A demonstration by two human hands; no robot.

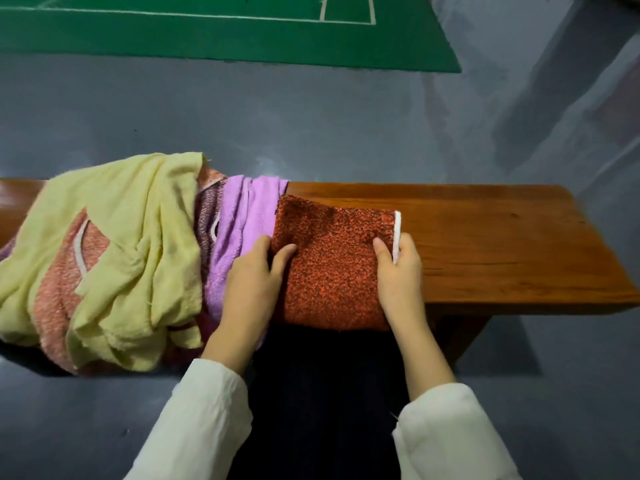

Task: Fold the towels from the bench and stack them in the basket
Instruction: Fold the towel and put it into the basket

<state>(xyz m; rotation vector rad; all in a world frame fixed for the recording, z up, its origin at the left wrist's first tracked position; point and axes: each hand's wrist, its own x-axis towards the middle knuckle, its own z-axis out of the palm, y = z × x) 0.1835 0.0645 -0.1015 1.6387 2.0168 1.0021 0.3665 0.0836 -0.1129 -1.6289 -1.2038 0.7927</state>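
A folded orange-and-black speckled towel (332, 265) with a white edge lies on the wooden bench (502, 244). My left hand (252, 275) grips its left edge, thumb on top and fingers tucked at the side. My right hand (398, 268) pinches the white-trimmed right edge, thumb on top. To the left sits a heap of unfolded towels: a pale yellow one (131, 237) on top, a pink speckled one (55, 292) under it, a lilac one (239, 230) beside the folded towel. No basket is in view.
The bench's right half (519, 271) is bare wood. Grey floor (311, 126) surrounds the bench, with a green court mat (207, 32) farther off. My dark skirt (322, 393) and white sleeves fill the bottom of the view.
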